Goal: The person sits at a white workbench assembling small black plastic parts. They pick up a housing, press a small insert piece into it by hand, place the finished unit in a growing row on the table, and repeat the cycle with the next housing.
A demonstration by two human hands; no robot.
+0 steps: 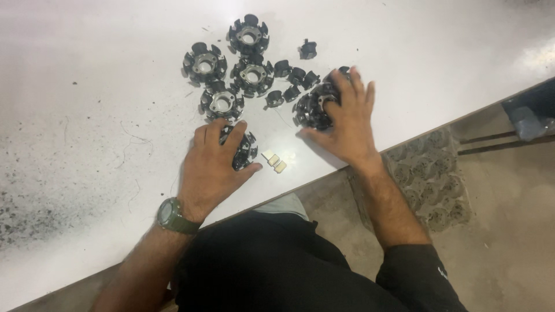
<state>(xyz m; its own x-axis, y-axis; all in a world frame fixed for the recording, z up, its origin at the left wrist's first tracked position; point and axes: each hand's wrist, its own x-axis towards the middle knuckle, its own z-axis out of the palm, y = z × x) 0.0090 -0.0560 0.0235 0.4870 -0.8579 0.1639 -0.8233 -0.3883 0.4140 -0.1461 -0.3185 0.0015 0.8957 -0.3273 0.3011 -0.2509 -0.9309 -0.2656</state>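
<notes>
Item: white table [87, 86], seen from above. We rest our left hand [211, 164] palm-down over one black stator [245, 151] near the table's edge, fingers curled on it. Our right hand [347, 124] clasps a second stator [313, 110]. Four more stators [222, 102] and loose black pieces [292, 78] lie beyond. Small tan blocks [274, 160] sit between our hands.

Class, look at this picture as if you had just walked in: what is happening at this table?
A person stands at a white table, each hand resting on a black, star-shaped metal core. The left hand covers one core near the table's edge; the right hand presses on another. Four more cores of the same kind lie further back with small loose black pieces, and three small pale blocks sit between the hands. Dark specks dirty the table's left side.
</notes>
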